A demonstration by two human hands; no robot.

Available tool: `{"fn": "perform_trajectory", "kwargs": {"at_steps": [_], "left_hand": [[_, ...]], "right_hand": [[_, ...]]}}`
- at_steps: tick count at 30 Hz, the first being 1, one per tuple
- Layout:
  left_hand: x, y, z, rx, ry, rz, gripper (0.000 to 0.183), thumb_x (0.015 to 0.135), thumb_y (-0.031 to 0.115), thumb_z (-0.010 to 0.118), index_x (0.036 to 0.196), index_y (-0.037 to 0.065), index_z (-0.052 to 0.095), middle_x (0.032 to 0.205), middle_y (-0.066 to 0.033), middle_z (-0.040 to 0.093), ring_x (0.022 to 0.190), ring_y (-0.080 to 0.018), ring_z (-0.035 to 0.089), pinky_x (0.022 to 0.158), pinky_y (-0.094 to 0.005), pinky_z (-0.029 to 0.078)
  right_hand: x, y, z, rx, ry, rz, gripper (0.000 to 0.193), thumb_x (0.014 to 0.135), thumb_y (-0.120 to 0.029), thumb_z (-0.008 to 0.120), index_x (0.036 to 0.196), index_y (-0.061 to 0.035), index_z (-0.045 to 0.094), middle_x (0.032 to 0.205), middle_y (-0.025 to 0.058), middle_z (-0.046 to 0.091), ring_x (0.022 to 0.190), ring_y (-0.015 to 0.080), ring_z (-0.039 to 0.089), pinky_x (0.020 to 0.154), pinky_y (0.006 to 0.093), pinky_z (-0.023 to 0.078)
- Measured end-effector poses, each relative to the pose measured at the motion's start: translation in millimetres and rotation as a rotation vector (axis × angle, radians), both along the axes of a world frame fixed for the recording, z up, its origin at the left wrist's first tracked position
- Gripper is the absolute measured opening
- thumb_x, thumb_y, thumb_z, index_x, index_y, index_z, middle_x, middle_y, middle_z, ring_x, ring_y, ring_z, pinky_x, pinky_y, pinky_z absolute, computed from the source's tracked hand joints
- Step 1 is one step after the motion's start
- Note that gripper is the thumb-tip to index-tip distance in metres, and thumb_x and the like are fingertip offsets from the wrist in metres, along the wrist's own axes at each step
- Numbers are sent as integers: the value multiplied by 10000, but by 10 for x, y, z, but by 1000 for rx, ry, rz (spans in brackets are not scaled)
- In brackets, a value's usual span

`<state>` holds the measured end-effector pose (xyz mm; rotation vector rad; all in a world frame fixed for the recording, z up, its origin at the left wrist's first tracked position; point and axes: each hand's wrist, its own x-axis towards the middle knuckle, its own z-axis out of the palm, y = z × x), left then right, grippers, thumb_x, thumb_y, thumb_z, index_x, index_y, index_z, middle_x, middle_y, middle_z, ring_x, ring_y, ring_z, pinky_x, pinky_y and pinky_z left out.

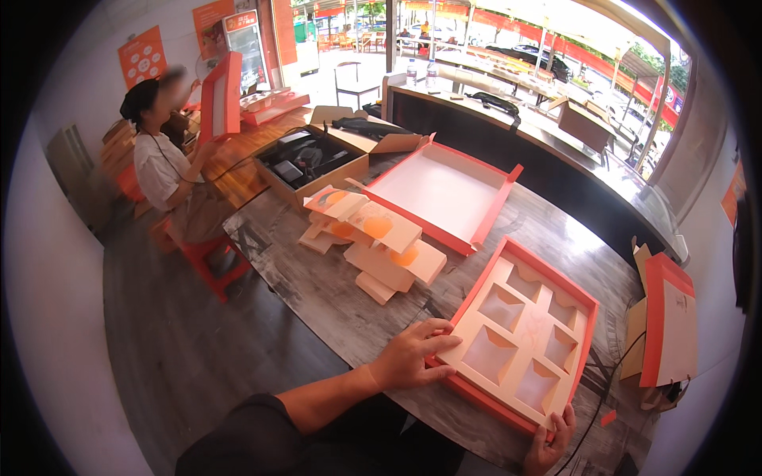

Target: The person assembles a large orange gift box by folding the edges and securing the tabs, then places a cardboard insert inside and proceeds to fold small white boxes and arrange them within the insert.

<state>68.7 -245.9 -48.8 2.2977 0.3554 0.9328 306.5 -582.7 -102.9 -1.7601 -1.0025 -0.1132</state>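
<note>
And here I am: left hand (417,355) holding the left edge, right hand (553,441) gripping the near corner of the red shallow box (486,401), six-window cardboard insert (530,332) inside, on the gray table (290,266).

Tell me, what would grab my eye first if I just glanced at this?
Probably the bright red tray at the lower right, with a cream insert of six openings, held by the left hand and right hand. Next, the card pieces with orange spots, heaped mid-table, and the larger red-rimmed box part behind them. At upper left, a seated person holds up another red box part.
</note>
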Motion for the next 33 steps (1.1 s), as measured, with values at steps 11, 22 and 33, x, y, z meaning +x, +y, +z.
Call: {"fn": "perform_trajectory", "kwargs": {"at_steps": [11, 22, 33], "left_hand": [[119, -99, 51, 315, -8, -92, 218, 878, 251, 797, 1025, 110, 719, 1154, -85, 664, 1199, -286, 634, 1093, -456, 486], [174, -274, 10, 344, 67, -231, 268, 795, 244, 814, 874, 72, 625, 1020, -81, 616, 1020, -267, 619, 927, -385, 521], [246, -258, -27, 383, 121, -235, 229, 796, 245, 774, 840, 69, 634, 966, -82, 614, 992, -269, 617, 884, -379, 518]], "right_hand": [[-6, 75, 517, -295, -176, -21, 190, 958, -80, 687, 1116, 15, 730, 1476, 258, 590, 1306, 413, 611, 1087, 482, 505], [-428, 555, 965, -494, -504, 65, 228, 908, -300, 813, 960, -87, 749, 949, 148, 713, 934, 384, 672, 810, 511, 549], [-296, 554, 933, -706, -543, 141, 311, 975, -363, 750, 1122, -98, 680, 977, 139, 663, 926, 377, 664, 796, 487, 543]]}}
